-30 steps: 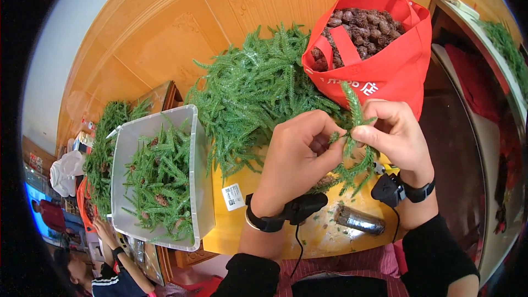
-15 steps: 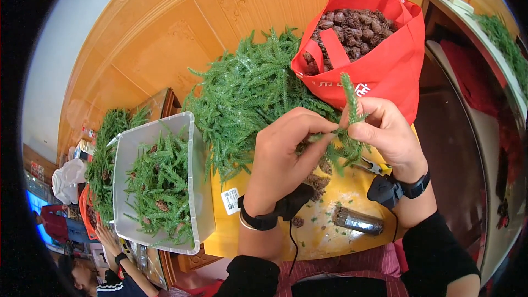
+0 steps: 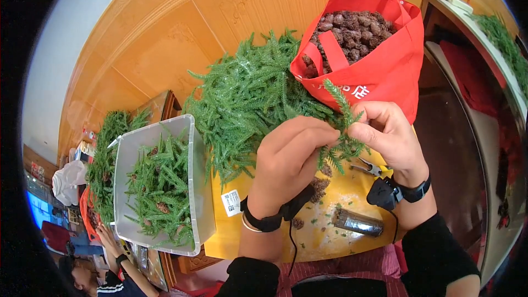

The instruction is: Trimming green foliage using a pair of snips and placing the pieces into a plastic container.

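Note:
Between my hands, above the yellow tabletop, is a green artificial pine sprig (image 3: 347, 126) with its tip pointing up. My left hand (image 3: 297, 151) closes on the sprig's left side with thumb and fingers. From the right, my right hand (image 3: 388, 132) pinches the same sprig between thumb and forefinger. Below my hands lie several small pinecones (image 3: 320, 187), partly covered by my left wrist. Pliers (image 3: 369, 168) with yellow on the handle rest near my right wrist. A bundle of thin dark wires (image 3: 357, 222) in clear wrap lies nearer to me.
A heap of green pine sprigs (image 3: 247, 99) stands behind my hands. The red bag (image 3: 385, 77) at the far right holds many pinecones. At left is a clear plastic bin (image 3: 201, 203) of sprigs with cones. Another person (image 3: 124, 275) works at the lower left.
The sprig has tilted leftward and more of its side branches now show below my fingers. My left hand has turned slightly, its fingers closer over the sprig. Both hands still hold it.

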`<state>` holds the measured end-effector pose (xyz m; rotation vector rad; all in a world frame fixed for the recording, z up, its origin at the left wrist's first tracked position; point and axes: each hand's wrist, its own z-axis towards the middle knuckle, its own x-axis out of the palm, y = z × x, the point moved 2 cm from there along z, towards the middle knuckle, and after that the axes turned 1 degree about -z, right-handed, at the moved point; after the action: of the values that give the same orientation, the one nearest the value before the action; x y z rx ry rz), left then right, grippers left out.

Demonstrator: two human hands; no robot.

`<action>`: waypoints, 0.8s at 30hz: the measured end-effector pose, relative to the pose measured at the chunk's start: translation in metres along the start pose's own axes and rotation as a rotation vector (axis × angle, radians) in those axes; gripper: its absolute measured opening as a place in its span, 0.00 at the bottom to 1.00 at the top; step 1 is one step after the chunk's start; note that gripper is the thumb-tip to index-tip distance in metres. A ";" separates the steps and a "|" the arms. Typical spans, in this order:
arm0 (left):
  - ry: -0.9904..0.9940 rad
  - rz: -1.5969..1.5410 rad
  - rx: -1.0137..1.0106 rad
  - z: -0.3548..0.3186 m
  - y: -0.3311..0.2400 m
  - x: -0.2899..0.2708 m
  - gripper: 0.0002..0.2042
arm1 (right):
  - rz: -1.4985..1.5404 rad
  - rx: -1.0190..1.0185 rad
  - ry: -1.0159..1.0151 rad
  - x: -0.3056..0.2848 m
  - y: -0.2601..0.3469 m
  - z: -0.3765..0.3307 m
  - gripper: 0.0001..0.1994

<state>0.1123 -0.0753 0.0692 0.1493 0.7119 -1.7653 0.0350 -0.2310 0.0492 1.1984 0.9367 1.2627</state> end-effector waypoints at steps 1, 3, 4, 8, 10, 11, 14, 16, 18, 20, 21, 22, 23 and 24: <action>0.002 0.002 0.000 -0.001 0.000 -0.001 0.11 | 0.002 0.000 0.001 0.000 -0.002 0.001 0.07; 0.022 -0.009 0.009 -0.001 -0.001 0.000 0.11 | 0.120 0.041 0.070 -0.001 -0.004 0.003 0.08; 0.022 -0.013 0.012 0.000 -0.001 0.001 0.11 | 0.118 0.040 0.065 -0.001 -0.002 0.003 0.08; 0.044 -0.026 0.024 0.000 -0.003 0.001 0.11 | 0.399 0.094 0.134 0.005 -0.001 0.003 0.07; 0.044 -0.015 0.007 0.000 -0.002 -0.001 0.11 | 0.464 0.121 0.144 0.008 -0.007 0.005 0.07; 0.009 -0.074 -0.073 0.000 0.000 -0.003 0.10 | 0.376 0.051 0.118 0.008 -0.012 0.008 0.06; -0.035 -0.160 -0.190 0.001 0.001 -0.002 0.09 | 0.089 -0.187 -0.029 0.007 -0.011 0.008 0.07; -0.043 -0.181 -0.234 -0.001 0.004 -0.001 0.09 | -0.120 -0.391 -0.210 0.008 -0.008 0.005 0.13; -0.139 -0.284 -0.367 -0.003 0.007 0.000 0.05 | -0.255 -0.539 -0.241 0.011 -0.004 0.005 0.15; -0.090 -0.314 -0.472 -0.006 0.008 -0.002 0.06 | -0.462 -0.783 -0.272 0.015 0.003 0.003 0.18; -0.039 -0.341 -0.582 -0.009 0.010 -0.002 0.06 | -0.461 -0.783 -0.270 0.015 0.006 0.004 0.18; -0.040 -0.340 -0.584 -0.010 0.012 -0.002 0.06 | -0.650 -0.807 -0.272 0.017 0.010 0.004 0.18; -0.043 -0.342 -0.610 -0.011 0.013 -0.002 0.05 | -0.840 -0.827 -0.273 0.019 0.012 0.004 0.17; -0.045 -0.345 -0.634 -0.011 0.013 -0.001 0.04 | -0.841 -0.828 -0.273 0.020 0.012 0.004 0.17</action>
<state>0.1219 -0.0707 0.0555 -0.4662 1.2836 -1.7644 0.0393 -0.2127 0.0634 0.2363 0.5098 0.6395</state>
